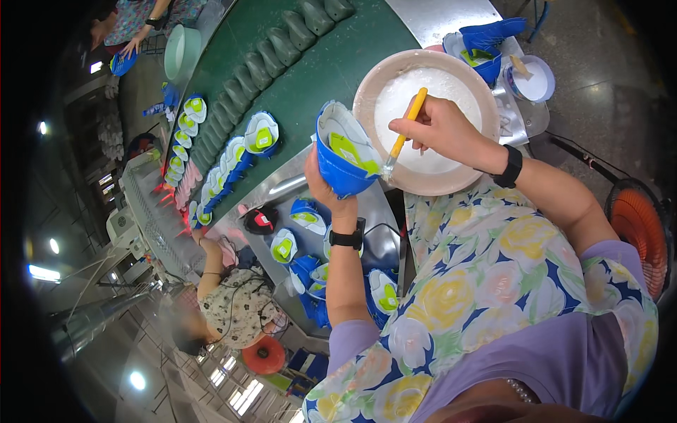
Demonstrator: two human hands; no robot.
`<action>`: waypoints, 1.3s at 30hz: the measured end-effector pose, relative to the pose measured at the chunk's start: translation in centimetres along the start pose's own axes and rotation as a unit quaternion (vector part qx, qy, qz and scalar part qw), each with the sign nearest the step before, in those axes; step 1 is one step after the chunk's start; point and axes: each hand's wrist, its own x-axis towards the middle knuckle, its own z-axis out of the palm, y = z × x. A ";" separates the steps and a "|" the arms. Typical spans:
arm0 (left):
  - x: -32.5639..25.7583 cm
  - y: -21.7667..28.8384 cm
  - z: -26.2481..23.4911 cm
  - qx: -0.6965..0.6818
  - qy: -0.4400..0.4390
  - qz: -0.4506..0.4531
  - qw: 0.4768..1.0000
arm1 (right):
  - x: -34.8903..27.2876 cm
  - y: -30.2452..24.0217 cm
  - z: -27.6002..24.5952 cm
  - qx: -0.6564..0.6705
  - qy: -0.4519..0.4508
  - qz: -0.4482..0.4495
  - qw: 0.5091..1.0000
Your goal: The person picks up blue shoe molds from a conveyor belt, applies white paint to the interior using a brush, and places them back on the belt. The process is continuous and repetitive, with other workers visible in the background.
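My left hand [321,182] grips a blue shoe upper [342,175] from its underside, its open side tilted up. Inside it show a white lining and a lime-green patch. A paintbrush [404,134] with a yellow handle is pinched in my right hand [446,130]. Its bristles are at the upper's right edge and seem to touch it. Right beside the upper, under my right hand, stands a wide pinkish-beige basin [367,88] holding white liquid [423,83].
More blue uppers [284,245] lie in a metal tray [384,215] below my left hand. Grey shoe lasts [285,46] and more uppers [262,132] line the green conveyor [303,92]. A white tub [534,79] stands right, a fan [638,229] beyond my right arm. Two co-workers are at left.
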 end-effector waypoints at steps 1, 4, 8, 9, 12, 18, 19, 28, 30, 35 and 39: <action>0.1 -0.1 -0.3 0.011 -0.032 -0.027 0.999 | 0.1 0.0 -0.2 -0.002 -0.005 -0.024 1.000; -0.3 -1.3 -1.7 -0.107 -0.104 -0.240 0.959 | 0.5 0.1 -1.6 -0.032 -0.020 -0.108 0.993; -1.6 -1.9 -2.5 -0.496 -0.179 -0.582 0.619 | 0.8 -0.3 -2.4 -0.081 -0.055 -0.234 0.967; -2.0 -1.4 -2.0 -0.553 -0.213 -0.603 0.534 | 0.8 -0.4 -2.2 -0.082 -0.065 -0.262 0.959; -3.0 2.5 0.7 -0.541 -0.247 -0.588 0.549 | 0.7 -1.2 -0.5 -0.082 -0.134 -0.354 0.922; -3.5 1.9 0.1 -0.557 -0.195 -0.600 0.540 | 1.9 -0.5 -0.3 -0.182 -0.134 -0.298 0.927; -3.3 1.5 -0.3 -0.552 -0.183 -0.585 0.565 | 1.8 -1.0 -1.0 -0.192 -0.136 -0.269 0.934; -2.3 -1.9 -3.6 -0.503 -0.183 -0.496 0.684 | 2.7 -1.8 -0.5 -0.128 -0.069 -0.329 0.933; -1.9 -1.6 -3.5 -0.478 -0.159 -0.486 0.714 | 3.4 -1.6 -0.1 -0.179 -0.092 -0.327 0.923; -0.9 -2.7 -3.9 -0.483 -0.077 -0.453 0.746 | 4.0 -1.3 -0.7 -0.270 -0.123 -0.155 0.942; 0.3 -5.9 -4.8 -0.359 0.008 -0.470 0.806 | 4.1 -0.5 -0.3 -0.210 -0.037 -0.151 0.965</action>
